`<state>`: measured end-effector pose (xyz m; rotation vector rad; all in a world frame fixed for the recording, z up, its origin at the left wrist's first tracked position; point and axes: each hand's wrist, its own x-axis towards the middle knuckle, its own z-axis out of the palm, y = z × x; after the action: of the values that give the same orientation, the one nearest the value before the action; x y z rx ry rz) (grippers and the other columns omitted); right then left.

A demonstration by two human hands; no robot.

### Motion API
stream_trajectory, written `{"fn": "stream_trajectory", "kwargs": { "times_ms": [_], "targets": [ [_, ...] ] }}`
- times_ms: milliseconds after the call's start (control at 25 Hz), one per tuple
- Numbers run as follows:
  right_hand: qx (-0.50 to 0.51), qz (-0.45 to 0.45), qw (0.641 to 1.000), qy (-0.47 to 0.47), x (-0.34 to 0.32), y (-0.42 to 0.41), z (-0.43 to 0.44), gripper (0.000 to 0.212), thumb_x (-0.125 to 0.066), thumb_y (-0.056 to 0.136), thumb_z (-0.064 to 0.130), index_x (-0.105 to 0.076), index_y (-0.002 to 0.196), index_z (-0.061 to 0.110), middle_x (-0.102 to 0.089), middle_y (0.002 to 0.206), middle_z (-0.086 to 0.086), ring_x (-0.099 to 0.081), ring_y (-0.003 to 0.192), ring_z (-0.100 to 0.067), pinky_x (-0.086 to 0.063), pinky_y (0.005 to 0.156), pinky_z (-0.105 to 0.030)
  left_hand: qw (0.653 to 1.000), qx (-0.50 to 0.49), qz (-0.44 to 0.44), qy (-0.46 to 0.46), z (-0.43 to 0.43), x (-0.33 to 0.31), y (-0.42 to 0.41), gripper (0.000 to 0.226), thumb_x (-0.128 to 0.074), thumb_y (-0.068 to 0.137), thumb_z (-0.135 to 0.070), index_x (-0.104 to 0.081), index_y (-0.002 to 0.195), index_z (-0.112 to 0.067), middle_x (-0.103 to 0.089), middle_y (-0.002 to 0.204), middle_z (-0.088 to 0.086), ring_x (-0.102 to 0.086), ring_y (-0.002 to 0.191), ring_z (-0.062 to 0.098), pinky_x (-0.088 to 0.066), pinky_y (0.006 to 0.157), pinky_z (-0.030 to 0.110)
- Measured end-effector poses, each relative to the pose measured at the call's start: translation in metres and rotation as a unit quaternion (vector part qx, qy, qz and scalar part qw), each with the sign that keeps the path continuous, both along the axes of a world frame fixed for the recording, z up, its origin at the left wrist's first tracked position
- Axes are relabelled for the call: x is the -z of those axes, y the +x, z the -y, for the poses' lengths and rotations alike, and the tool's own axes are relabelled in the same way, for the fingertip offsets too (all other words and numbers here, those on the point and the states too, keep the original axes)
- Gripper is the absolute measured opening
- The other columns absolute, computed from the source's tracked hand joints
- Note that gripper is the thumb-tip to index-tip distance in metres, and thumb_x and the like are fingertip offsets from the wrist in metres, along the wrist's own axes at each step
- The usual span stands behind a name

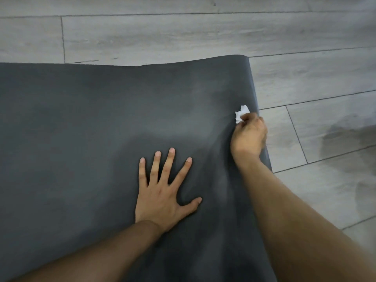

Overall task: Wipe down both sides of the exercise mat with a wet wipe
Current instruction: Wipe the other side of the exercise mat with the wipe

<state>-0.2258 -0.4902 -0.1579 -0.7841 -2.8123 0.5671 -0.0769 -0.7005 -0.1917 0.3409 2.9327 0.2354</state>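
Note:
A dark grey exercise mat [81, 129] lies flat on the floor and fills most of the view. Its right end curls up slightly. My left hand [162, 192] rests palm down on the mat, fingers spread wide, holding nothing. My right hand [249, 135] is closed around a crumpled white wet wipe [241, 113] and presses it onto the mat close to the right edge. Only a small part of the wipe pokes out past my fingers. Faint lighter smears show on the mat surface around both hands.
Grey wood-look plank flooring [183, 33] surrounds the mat at the top and right. A dark shadow or damp-looking patch [350, 139] lies on the floor at the right.

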Motion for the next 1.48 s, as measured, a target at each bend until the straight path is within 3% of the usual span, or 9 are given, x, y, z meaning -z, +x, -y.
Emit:
{"fn": "stream_trajectory", "kwargs": {
  "times_ms": [120, 280, 400, 600, 720, 920, 1080, 1240, 1480],
  "targets": [
    [-0.166, -0.015, 0.984, -0.063, 0.002, -0.004, 0.07, 0.015, -0.061, 0.09, 0.011, -0.07, 0.101, 0.013, -0.064, 0.098, -0.01, -0.059, 0.093, -0.029, -0.04, 0.078, -0.033, 1.0, 0.0, -0.006, 0.003, -0.001, 0.002, 0.001, 0.096, -0.034, 0.082, -0.09, -0.013, 0.162, -0.041, -0.007, 0.172, 0.006, -0.004, 0.158, 0.037, -0.008, 0.122, 0.068],
    [-0.479, 0.036, 0.877, -0.001, -0.004, -0.018, 0.109, 0.014, -0.056, 0.091, 0.008, -0.068, 0.098, 0.009, -0.061, 0.097, -0.01, -0.055, 0.091, -0.029, -0.032, 0.07, -0.03, 1.0, -0.003, -0.014, 0.009, 0.0, 0.003, 0.003, 0.094, -0.034, 0.083, -0.09, -0.015, 0.161, -0.043, -0.007, 0.172, 0.004, -0.005, 0.158, 0.035, -0.007, 0.122, 0.067],
    [-0.359, 0.016, 0.925, 0.122, 0.003, -0.038, -0.003, 0.018, -0.049, 0.091, 0.003, -0.064, 0.098, 0.006, -0.06, 0.102, -0.016, -0.052, 0.098, -0.036, -0.035, 0.079, -0.037, 1.0, -0.005, -0.022, 0.003, -0.001, 0.002, 0.003, 0.095, -0.035, 0.082, -0.091, -0.012, 0.161, -0.044, -0.009, 0.172, 0.003, -0.01, 0.157, 0.035, -0.009, 0.122, 0.066],
    [-0.107, 0.005, 0.993, 0.039, 0.01, -0.028, -0.036, 0.027, -0.046, 0.089, 0.0, -0.067, 0.104, 0.008, -0.061, 0.108, -0.017, -0.056, 0.101, -0.037, -0.041, 0.085, -0.038, 0.999, -0.015, -0.032, -0.015, -0.005, 0.003, 0.003, 0.095, -0.031, 0.081, -0.092, -0.009, 0.161, -0.046, -0.009, 0.172, 0.002, -0.008, 0.158, 0.033, -0.009, 0.123, 0.065],
    [-0.215, -0.015, 0.975, -0.059, 0.008, -0.008, 0.038, 0.02, -0.054, 0.088, 0.005, -0.069, 0.1, 0.011, -0.064, 0.103, -0.014, -0.06, 0.097, -0.033, -0.04, 0.082, -0.033, 0.999, -0.018, -0.037, -0.019, -0.004, 0.004, 0.004, 0.093, -0.03, 0.081, -0.093, -0.012, 0.16, -0.047, -0.009, 0.172, 0.002, -0.007, 0.158, 0.032, -0.008, 0.123, 0.063],
    [-0.556, 0.036, 0.829, 0.056, -0.005, 0.02, 0.108, 0.019, -0.049, 0.095, 0.009, -0.063, 0.108, 0.012, -0.059, 0.111, -0.01, -0.053, 0.104, -0.029, -0.035, 0.083, -0.032, 0.998, -0.022, -0.058, 0.02, -0.006, 0.003, 0.01, 0.085, -0.041, 0.082, -0.087, -0.045, 0.15, -0.037, -0.038, 0.158, 0.012, -0.024, 0.153, 0.035, -0.015, 0.122, 0.064],
    [-0.332, 0.021, 0.933, 0.139, -0.001, -0.009, -0.035, 0.02, -0.048, 0.094, 0.004, -0.063, 0.106, 0.006, -0.059, 0.108, -0.017, -0.054, 0.102, -0.037, -0.036, 0.083, -0.036, 0.995, -0.018, -0.092, 0.016, -0.006, 0.006, 0.013, 0.074, -0.048, 0.088, -0.078, -0.048, 0.15, -0.036, -0.046, 0.151, 0.014, -0.039, 0.144, 0.037, -0.023, 0.12, 0.063],
    [-0.28, 0.035, 0.953, 0.111, 0.007, -0.006, -0.041, 0.028, -0.047, 0.091, -0.003, -0.064, 0.11, 0.008, -0.06, 0.109, -0.016, -0.054, 0.102, -0.034, -0.038, 0.087, -0.034, 0.988, 0.069, -0.131, 0.041, -0.053, 0.001, 0.049, 0.052, -0.045, 0.097, -0.029, -0.05, 0.148, -0.033, -0.056, 0.143, 0.011, -0.053, 0.133, 0.039, -0.036, 0.115, 0.059],
    [-0.421, 0.012, 0.905, 0.064, 0.009, 0.085, -0.025, 0.013, -0.062, 0.085, 0.003, -0.066, 0.094, 0.01, -0.061, 0.091, -0.012, -0.055, 0.082, -0.032, -0.039, 0.074, -0.034, 1.0, -0.024, 0.003, 0.017, -0.115, -0.007, 0.085, 0.097, -0.029, 0.084, -0.09, -0.024, 0.162, -0.032, -0.012, 0.169, 0.019, -0.005, 0.155, 0.046, -0.01, 0.119, 0.073]
  ]
}}
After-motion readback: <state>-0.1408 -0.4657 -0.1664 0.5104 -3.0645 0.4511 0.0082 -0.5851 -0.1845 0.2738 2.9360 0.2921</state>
